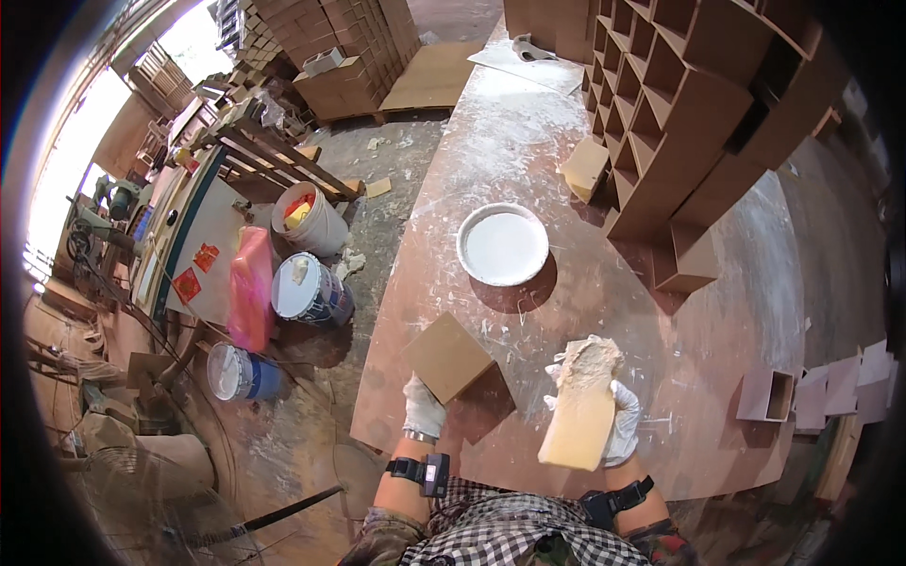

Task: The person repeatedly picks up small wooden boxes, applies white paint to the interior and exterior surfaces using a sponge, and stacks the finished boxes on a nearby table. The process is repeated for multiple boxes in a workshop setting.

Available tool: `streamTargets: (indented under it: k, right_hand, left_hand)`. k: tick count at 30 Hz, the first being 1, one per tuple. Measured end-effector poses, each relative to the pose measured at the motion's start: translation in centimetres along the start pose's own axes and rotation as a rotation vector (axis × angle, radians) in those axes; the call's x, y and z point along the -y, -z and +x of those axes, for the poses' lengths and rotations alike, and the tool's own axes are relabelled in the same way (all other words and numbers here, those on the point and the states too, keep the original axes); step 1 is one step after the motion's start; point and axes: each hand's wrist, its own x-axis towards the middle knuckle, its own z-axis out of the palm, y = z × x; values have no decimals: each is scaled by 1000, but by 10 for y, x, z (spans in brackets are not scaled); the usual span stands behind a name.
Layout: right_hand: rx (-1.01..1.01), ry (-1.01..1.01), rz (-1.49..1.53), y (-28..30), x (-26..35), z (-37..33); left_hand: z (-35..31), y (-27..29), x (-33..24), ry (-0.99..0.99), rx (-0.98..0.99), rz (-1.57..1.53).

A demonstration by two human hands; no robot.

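My left hand (424, 411), in a white glove, grips a small brown fiberboard box (447, 357) by its near left corner, above the table. One flat square face of the box is turned up. In my right hand (623, 426), also gloved in white, is a thick yellow sponge (578, 423). Its far end is ragged and smeared with pale paste. The right fingers wrap around both sides of the sponge. Beyond both hands stands a round white basin (503, 245) filled with white liquid.
Tall stacks of open brown boxes (651, 113) rise at the far right of the paint-smeared table (425, 255). A second sponge (585, 170) leans by them. More small boxes (765, 394) sit at the right edge. Buckets (311, 291) and a pink bag (250, 288) stand left on the floor.
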Motion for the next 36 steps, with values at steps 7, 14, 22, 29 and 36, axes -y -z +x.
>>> streamTargets:
  k: [7,14,22,29,36]
  right_hand:
    - [-79,-36,-266,-26,-14,38]
    - [-112,525,-2016,-44,14,175]
    - [-349,225,-2802,-37,-13,253]
    - [-440,352,-2760,-41,-6,246]
    - [-344,274,-2804,-23,-6,246]
  left_hand:
    - [48,-37,2,-59,227,1135]
    - [76,-48,-30,-103,430,1544]
    - [80,-45,-38,-88,527,1720]
    - [56,-52,-44,-55,581,1818]
    - [68,-67,-6,-131,743,1707]
